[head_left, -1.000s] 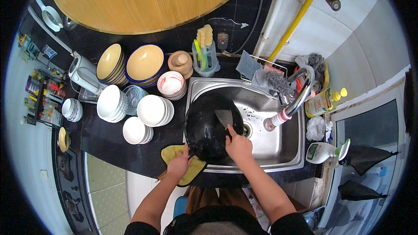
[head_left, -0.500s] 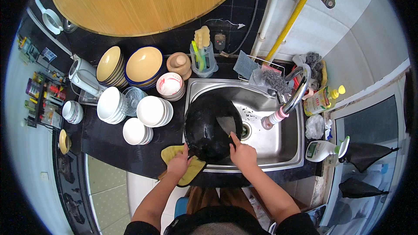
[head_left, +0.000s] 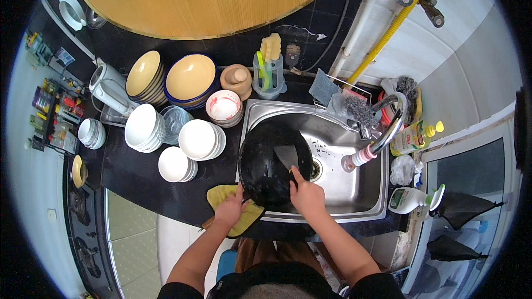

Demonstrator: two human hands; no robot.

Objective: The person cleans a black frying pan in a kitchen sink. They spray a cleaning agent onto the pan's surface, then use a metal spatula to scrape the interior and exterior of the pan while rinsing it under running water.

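Observation:
A black wok (head_left: pixel 260 158) rests tilted in the left part of the steel sink (head_left: pixel 363 194), its inside facing up. My left hand (head_left: pixel 230 210) is closed at the wok's near left edge, around the handle, with the index finger along the rim. A yellow-green cloth (head_left: pixel 244 222) lies bunched under that hand, and the tip of a wooden handle (head_left: pixel 208 222) sticks out beside it. My right hand (head_left: pixel 307 195) grips a scraper, its index finger stretched along it. The scraper's flat blade (head_left: pixel 285 155) lies against the wok's inner wall. My palm hides most of its grip.
Stacked white bowls (head_left: pixel 198 139), cream bowls (head_left: pixel 191 79) and a wooden mortar (head_left: pixel 236 79) crowd the counter on the left. Over the sink's right side arches the faucet (head_left: pixel 396 122). A yellow detergent bottle (head_left: pixel 413 138) and a spray bottle (head_left: pixel 407 200) stand beyond the sink's right edge.
The scraper blade has slid slightly left across the wok's inner wall. My left hand keeps its hold at the wok's edge. The whole view has shifted a little.

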